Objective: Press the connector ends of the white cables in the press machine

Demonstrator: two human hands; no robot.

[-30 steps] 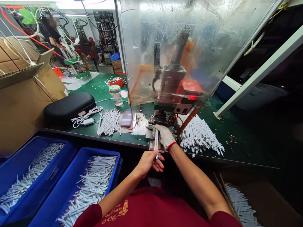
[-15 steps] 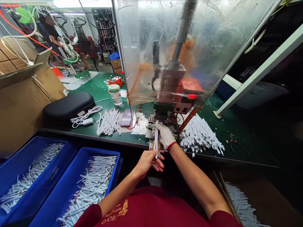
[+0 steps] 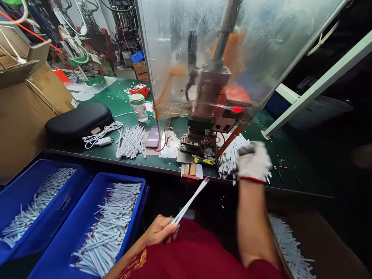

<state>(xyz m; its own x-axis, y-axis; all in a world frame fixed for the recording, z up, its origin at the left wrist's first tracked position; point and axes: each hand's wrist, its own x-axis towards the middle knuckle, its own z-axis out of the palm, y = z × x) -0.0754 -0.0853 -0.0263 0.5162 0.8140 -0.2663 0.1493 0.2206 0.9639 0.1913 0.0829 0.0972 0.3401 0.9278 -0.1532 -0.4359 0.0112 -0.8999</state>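
Bare and closed, my left hand [image 3: 161, 229] is low in front of my shirt. It grips a couple of thin white strips [image 3: 193, 198] by one end; their pinkish tips point up and to the right. My right hand [image 3: 255, 162], in a white glove with a red cuff, is over a pile of white strips [image 3: 231, 153] on the green bench. Motion blurs that glove and its fingers are not clear. Between the hands, at the bench edge, stands a small press machine [image 3: 195, 140] behind a clear plastic shield [image 3: 180, 50].
Two blue bins [image 3: 143, 185] of white strips stand at lower left. On the bench are another strip bundle [image 3: 130, 141], a black case [image 3: 78, 120], a lidded jar [image 3: 138, 107] and a yellow-and-black tool [image 3: 205, 161]. A cardboard box [image 3: 37, 104] stands left; a white metal bar [image 3: 319, 85] slants at right.
My left hand has drawn the strips down and left, off the press. My right hand has moved from the press to the pile on the right.
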